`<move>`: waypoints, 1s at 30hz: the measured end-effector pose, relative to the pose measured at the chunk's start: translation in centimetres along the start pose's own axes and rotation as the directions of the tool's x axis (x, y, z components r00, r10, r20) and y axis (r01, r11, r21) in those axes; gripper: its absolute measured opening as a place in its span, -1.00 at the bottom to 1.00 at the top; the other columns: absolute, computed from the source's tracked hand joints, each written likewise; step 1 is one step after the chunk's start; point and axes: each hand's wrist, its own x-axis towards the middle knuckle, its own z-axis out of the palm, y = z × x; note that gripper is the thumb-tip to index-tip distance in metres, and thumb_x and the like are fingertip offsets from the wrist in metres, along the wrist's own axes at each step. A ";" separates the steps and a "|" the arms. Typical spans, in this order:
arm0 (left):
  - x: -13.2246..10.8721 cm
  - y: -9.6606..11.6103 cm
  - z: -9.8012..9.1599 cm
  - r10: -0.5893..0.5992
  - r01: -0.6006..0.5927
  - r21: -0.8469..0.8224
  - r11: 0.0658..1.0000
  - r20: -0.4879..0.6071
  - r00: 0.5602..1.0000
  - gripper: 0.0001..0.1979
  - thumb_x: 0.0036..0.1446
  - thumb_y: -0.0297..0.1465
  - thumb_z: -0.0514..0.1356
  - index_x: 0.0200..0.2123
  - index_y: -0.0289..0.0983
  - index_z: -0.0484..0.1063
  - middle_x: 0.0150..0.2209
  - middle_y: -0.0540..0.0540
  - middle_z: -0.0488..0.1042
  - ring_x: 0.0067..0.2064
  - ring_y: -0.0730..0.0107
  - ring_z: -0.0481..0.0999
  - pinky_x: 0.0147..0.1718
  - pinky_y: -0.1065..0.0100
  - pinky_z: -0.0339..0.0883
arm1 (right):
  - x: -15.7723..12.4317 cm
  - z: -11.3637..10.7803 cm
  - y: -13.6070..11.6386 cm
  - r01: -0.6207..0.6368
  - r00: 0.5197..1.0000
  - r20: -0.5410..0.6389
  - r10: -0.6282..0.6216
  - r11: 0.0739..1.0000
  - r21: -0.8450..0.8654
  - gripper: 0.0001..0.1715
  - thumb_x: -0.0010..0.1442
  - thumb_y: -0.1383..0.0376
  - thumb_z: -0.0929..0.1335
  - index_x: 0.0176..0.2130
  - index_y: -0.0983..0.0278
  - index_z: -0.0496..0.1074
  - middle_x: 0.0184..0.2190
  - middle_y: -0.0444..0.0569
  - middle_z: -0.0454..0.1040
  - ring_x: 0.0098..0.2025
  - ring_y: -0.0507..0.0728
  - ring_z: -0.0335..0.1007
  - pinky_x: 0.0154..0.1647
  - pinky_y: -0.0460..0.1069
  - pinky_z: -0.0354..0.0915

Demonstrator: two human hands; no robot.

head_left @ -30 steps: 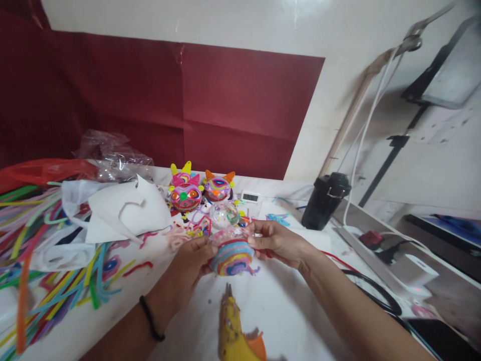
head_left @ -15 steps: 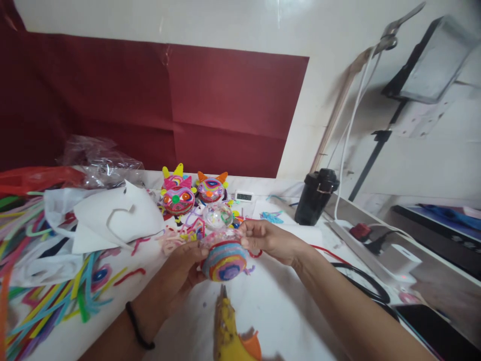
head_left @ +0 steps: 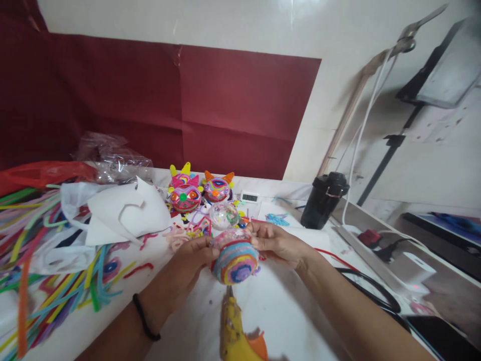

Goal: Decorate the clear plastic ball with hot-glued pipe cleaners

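Observation:
Between my two hands is a clear plastic ball partly wrapped in coiled pipe cleaners [head_left: 235, 263], in blue, yellow, red and purple rings. My left hand [head_left: 193, 260] grips its left side, fingers closed. On the upper right rim, my right hand [head_left: 274, 243] pinches it between thumb and fingers. Just below the ball, a yellow glue gun [head_left: 235, 326] with an orange trigger lies on the white table, nozzle pointing away from me. Behind it sits a clear plastic ball [head_left: 224, 215] with small bits showing through it.
Decorated animal-face balls [head_left: 184, 196] stand at the back beside a small digital clock [head_left: 249, 197]. Loose pipe cleaners [head_left: 67, 296] and cut white paper [head_left: 124, 213] spread leftward. A black tumbler [head_left: 323, 200], a power strip [head_left: 379, 263], cables and a phone [head_left: 443, 338] are at right.
The whole view has shifted slightly, so everything appears further right. Both hands keep the same hold on the wrapped ball, which has barely turned.

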 end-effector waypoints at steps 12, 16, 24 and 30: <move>0.5 -0.9 -0.6 0.018 -0.018 -0.003 1.000 -0.023 1.000 -0.89 -0.14 -0.44 0.32 -0.46 -0.29 0.46 -0.48 -0.02 0.51 -0.42 0.38 0.42 -0.41 0.37 0.27 | 0.3 0.2 0.6 -0.002 1.000 0.015 0.001 1.000 0.023 -0.55 -0.19 0.21 0.60 -0.38 0.31 0.38 -0.61 -0.27 0.32 -0.63 -0.11 0.12 -0.63 -0.15 -0.03; 0.5 -1.0 -0.7 0.010 -0.010 0.015 1.000 -0.002 1.000 -0.88 -0.11 -0.43 0.30 -0.42 -0.31 0.47 -0.43 -0.06 0.53 -0.40 0.36 0.43 -0.38 0.35 0.26 | 0.3 0.0 0.7 -0.005 0.999 0.035 0.004 1.000 0.030 -0.56 -0.17 0.22 0.59 -0.38 0.31 0.37 -0.62 -0.27 0.32 -0.65 -0.11 0.08 -0.66 -0.15 -0.07; 0.5 -1.0 -0.7 -0.018 0.019 -0.015 1.000 0.029 0.999 -0.91 -0.10 -0.44 0.32 -0.44 -0.30 0.49 -0.46 -0.03 0.52 -0.41 0.40 0.43 -0.38 0.38 0.27 | 0.4 -0.4 1.2 -0.032 0.998 0.059 0.028 0.998 0.058 -0.54 -0.18 0.23 0.59 -0.38 0.31 0.36 -0.61 -0.27 0.32 -0.65 -0.11 0.12 -0.66 -0.16 -0.01; 0.6 -1.1 -0.7 -0.020 0.022 -0.046 0.999 0.039 0.999 -0.94 -0.10 -0.49 0.30 -0.46 -0.29 0.48 -0.48 0.00 0.50 -0.42 0.42 0.43 -0.38 0.40 0.28 | 0.3 -0.7 1.4 -0.039 0.997 0.068 0.034 0.997 0.065 -0.56 -0.15 0.23 0.58 -0.36 0.30 0.35 -0.60 -0.26 0.32 -0.65 -0.10 0.13 -0.65 -0.16 0.02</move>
